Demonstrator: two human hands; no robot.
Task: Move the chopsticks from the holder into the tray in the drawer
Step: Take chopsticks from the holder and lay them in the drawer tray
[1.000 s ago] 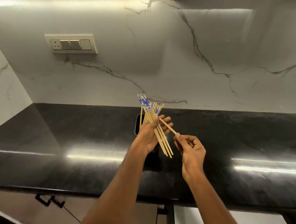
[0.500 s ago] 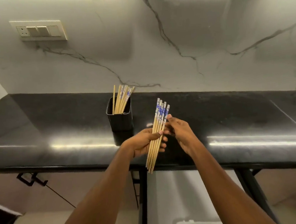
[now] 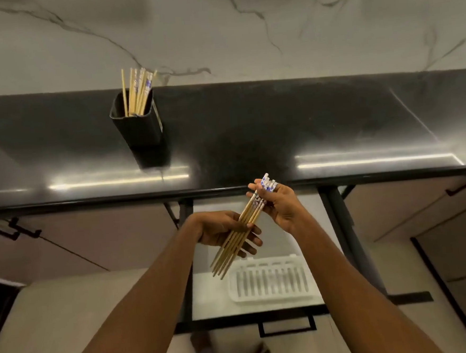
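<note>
**A:** What lies nearest?

**B:** The black handle [image 3: 286,327] on the front of the open drawer [image 3: 213,301]. On the drawer's pale floor sits a white slotted tray [image 3: 269,284].

**A:** And the hands?

**B:** Both are above the drawer, holding one bundle of chopsticks [image 3: 238,235] between them. The left hand [image 3: 222,231] is palm up beneath the middle of the bundle. Its fingers curl round the far side and cradle the sticks.

**A:** The right?

**B:** The right hand [image 3: 282,206] is higher and a little further out. It grips the blue-and-white patterned ends, with fingers and thumb closed round them, and the tops poke out past its fingertips.

**A:** How does the bundle lie?

**B:** It is tilted. The patterned ends are up by the counter's edge, and the plain wooden tips slope down to the left. The tips hang over the tray's left end and are clear of it.

**A:** And beyond that?

**B:** A glossy black counter [image 3: 278,134] streaked with reflected light. The black square holder [image 3: 140,133] stands upright on it, off to the left and well apart from the hands. The other chopsticks [image 3: 137,93] stand in it and lean against its right side.

**A:** Behind it?

**B:** A white marble wall [image 3: 244,32] with grey veins.
</note>
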